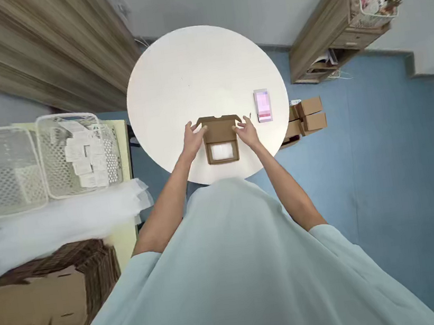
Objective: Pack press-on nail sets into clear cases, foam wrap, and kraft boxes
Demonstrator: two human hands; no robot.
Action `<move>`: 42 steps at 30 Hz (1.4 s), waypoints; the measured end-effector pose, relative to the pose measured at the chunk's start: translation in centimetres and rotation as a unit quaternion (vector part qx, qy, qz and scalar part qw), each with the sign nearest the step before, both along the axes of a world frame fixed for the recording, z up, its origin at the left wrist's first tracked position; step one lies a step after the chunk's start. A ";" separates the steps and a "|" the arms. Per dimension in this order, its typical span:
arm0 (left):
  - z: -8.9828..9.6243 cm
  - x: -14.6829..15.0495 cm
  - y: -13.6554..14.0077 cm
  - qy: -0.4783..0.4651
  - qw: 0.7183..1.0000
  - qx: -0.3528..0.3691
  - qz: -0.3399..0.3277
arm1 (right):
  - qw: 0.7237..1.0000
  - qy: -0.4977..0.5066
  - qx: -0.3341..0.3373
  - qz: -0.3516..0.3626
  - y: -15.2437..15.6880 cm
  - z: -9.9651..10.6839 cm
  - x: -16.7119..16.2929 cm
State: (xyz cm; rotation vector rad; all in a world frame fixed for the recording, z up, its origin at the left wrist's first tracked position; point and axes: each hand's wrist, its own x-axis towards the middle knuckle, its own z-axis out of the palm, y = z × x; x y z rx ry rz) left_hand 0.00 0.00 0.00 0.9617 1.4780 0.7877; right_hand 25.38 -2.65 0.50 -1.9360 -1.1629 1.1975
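A small brown cardboard box (pixel 224 161) sits near the front of the round white table, its lid (pixel 219 128) raised on the far side. Inside lies a white item (pixel 222 151) whose kind I cannot make out. My left hand (pixel 193 138) pinches the lid's left edge between thumb and fingers. On the opposite edge my right hand (pixel 247 132) grips the lid in the same way. To the right of that hand a phone-like flat object (pixel 263 106) with a pink, blurred face rests on the table.
The round table (pixel 196 64) stands before me. Left, a side table holds white plastic baskets (pixel 77 191), one with small white boxes, plus white sheets (pixel 68 216) and stacked flat cardboard (pixel 39 303). Closed cardboard boxes (pixel 312 113) are at the right, near a wooden cabinet (pixel 319 26).
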 end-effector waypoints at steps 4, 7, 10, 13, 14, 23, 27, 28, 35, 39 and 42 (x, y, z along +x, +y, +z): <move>0.9 -0.1 0.4 0.014 1.000 0.019 -0.018 | 0.998 -0.007 0.050 0.033 0.0 0.9 0.5; 1.2 -0.2 -0.4 0.029 0.998 0.032 -0.038 | 0.997 -0.029 0.052 0.056 -1.0 1.1 0.5; 1.2 -0.2 -2.1 0.042 0.997 0.040 -0.060 | 0.994 -0.056 0.047 0.083 -2.7 1.1 0.4; 0.6 -0.4 -4.2 0.058 0.994 0.041 -0.084 | 0.989 -0.082 0.052 0.111 -4.9 1.0 0.2; 0.3 -0.5 -5.0 0.064 0.993 0.041 -0.095 | 0.987 -0.089 0.053 0.121 -5.6 1.0 0.1; -1.7 -1.7 -10.4 0.182 0.967 0.059 -0.165 | 0.971 -0.140 0.008 0.193 -10.8 0.6 -0.2; -0.9 -2.3 -11.4 0.232 0.947 0.124 -0.183 | 0.965 -0.177 0.029 0.189 -11.8 1.1 -0.5; -0.6 -2.4 -11.5 0.238 0.943 0.137 -0.186 | 0.963 -0.190 0.033 0.189 -11.9 1.5 -0.6; 1.4 -1.9 -11.5 0.297 0.923 0.109 -0.218 | 0.927 -0.297 -0.065 0.219 -11.9 5.0 -2.5; 1.5 -1.5 -11.6 0.317 0.916 0.052 -0.239 | 0.898 -0.333 -0.149 0.245 -12.0 5.3 -3.3; 0.9 -1.4 -11.8 0.315 0.919 0.015 -0.238 | 0.891 -0.329 -0.181 0.255 -12.1 4.8 -3.6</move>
